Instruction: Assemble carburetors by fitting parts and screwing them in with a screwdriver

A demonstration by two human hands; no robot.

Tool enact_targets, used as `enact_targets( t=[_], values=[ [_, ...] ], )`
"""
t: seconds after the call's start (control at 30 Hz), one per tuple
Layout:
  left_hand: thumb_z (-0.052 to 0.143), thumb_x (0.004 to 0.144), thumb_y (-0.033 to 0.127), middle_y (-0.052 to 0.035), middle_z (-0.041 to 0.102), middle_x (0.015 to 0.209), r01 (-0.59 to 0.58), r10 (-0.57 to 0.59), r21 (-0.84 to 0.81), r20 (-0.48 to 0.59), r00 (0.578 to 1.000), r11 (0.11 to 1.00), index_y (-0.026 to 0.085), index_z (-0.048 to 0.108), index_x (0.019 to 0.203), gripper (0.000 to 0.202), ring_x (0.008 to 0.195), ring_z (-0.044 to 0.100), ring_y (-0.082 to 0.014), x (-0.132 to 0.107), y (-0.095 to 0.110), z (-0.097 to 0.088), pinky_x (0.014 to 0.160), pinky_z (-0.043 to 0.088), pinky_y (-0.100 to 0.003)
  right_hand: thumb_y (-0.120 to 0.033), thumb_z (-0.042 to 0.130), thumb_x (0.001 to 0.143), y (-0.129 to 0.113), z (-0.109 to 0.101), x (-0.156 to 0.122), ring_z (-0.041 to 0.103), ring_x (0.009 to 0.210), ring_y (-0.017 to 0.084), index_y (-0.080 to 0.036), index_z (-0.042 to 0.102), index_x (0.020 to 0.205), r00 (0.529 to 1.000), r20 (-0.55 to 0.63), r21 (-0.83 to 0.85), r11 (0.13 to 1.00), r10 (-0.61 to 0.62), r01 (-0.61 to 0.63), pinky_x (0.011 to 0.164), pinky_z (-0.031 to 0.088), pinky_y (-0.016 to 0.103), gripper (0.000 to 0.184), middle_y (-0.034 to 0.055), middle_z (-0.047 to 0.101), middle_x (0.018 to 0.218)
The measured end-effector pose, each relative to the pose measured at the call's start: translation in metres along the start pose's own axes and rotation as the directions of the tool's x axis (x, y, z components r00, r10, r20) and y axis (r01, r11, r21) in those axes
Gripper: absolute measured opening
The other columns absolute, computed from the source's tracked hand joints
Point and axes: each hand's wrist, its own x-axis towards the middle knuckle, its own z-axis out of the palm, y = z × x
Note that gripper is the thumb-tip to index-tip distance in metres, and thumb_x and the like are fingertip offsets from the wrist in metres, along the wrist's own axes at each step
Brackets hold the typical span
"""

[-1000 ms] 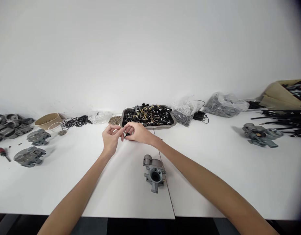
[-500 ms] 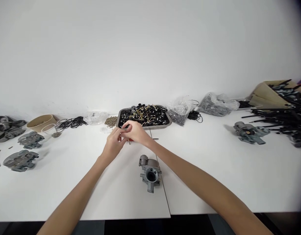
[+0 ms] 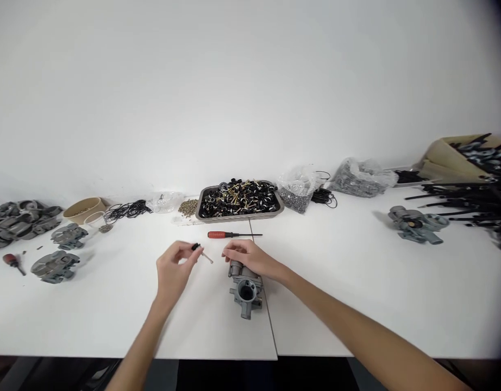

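Observation:
My left hand (image 3: 175, 267) pinches a small black-capped pin (image 3: 201, 252) between thumb and fingertips, its thin shaft pointing right. My right hand (image 3: 248, 256) rests with curled fingers on the top of a grey metal carburetor body (image 3: 244, 287) that lies on the white table near the front edge. A red-handled screwdriver (image 3: 230, 234) lies just beyond both hands. Behind it stands a metal tray (image 3: 238, 216) heaped with black and brass parts.
At the left lie grey castings (image 3: 55, 264), a small red screwdriver (image 3: 12, 262), a tan bowl (image 3: 83, 208) and black rings (image 3: 126, 209). Plastic bags of parts (image 3: 301, 187) sit behind the tray. Another carburetor (image 3: 417, 224) and black rods (image 3: 474, 201) are at the right.
Both hands came back from the tray toward me and parted. The left now holds the pin alone, the right dropped onto the carburetor. The red screwdriver they covered is now visible.

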Motion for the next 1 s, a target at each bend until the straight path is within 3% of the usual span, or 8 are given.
enact_targets(
  t=[0.13,0.3,0.43,0.63,0.83,1.0],
  values=[
    [0.079,0.069,0.044,0.0005,0.065,0.062,0.215,-0.223,-0.087,-0.108,0.969,0.973,0.019,0.064,0.078,0.031,0.055,0.06,-0.0106,-0.051,0.011,-0.002,0.057,0.051,-0.022,-0.044,0.059,0.092,0.006,0.002,-0.007,0.062,0.078,0.013,-0.016,0.066,0.09,0.999,0.044,0.096,0.995,0.009,-0.014,0.07,0.048,0.023,0.03,0.0049,0.066,0.088],
    [0.08,0.068,0.044,0.0002,0.063,0.054,0.365,-0.39,-0.184,-0.119,0.913,0.913,0.018,0.062,0.076,0.032,0.054,0.058,-0.0107,-0.072,0.025,0.018,0.057,0.05,-0.022,-0.042,0.059,0.091,0.011,0.002,-0.005,0.061,0.075,0.012,-0.015,0.065,0.089,0.999,0.049,0.152,0.988,-0.003,-0.005,0.068,0.047,0.022,0.028,0.0038,0.064,0.086],
    [0.081,0.066,0.043,0.0003,0.063,0.054,0.383,-0.402,-0.21,-0.055,0.914,0.9,0.018,0.062,0.074,0.033,0.052,0.057,-0.0106,-0.076,0.027,0.027,0.056,0.049,-0.022,-0.04,0.059,0.09,0.012,0.002,-0.005,0.06,0.073,0.012,-0.014,0.065,0.088,0.999,0.03,0.162,0.987,-0.01,0.005,0.067,0.047,0.022,0.027,0.0034,0.064,0.082],
    [0.079,0.069,0.043,0.0007,0.063,0.056,0.388,-0.401,-0.164,-0.054,0.914,0.907,0.018,0.06,0.078,0.033,0.055,0.061,-0.0116,-0.085,0.028,0.027,0.059,0.051,-0.023,-0.039,0.058,0.089,0.009,0.005,-0.005,0.059,0.067,0.011,-0.014,0.062,0.085,1.0,-0.011,0.185,0.983,-0.006,0.008,0.061,0.046,0.021,0.025,0.0027,0.063,0.077],
    [0.074,0.076,0.038,-0.0064,0.072,0.085,0.305,-0.357,-0.358,-0.088,0.93,0.883,0.019,0.06,0.091,0.029,0.081,0.072,-0.0201,-0.109,0.045,0.033,0.079,0.06,-0.032,-0.04,0.055,0.092,0.008,0.009,-0.009,0.059,0.054,0.011,-0.019,0.05,0.093,0.999,-0.005,0.202,0.979,0.036,-0.035,0.054,0.045,0.022,0.022,0.0007,0.067,0.071],
    [0.076,0.074,0.037,-0.0074,0.071,0.097,0.326,-0.393,-0.361,-0.129,0.911,0.874,0.018,0.063,0.087,0.026,0.088,0.071,-0.0191,-0.129,0.04,0.037,0.081,0.062,-0.029,-0.041,0.051,0.095,0.009,0.012,-0.01,0.055,0.05,0.01,-0.021,0.045,0.094,0.997,-0.04,0.19,0.98,0.059,-0.05,0.05,0.038,0.019,0.021,0.0012,0.069,0.066]
  ],
)
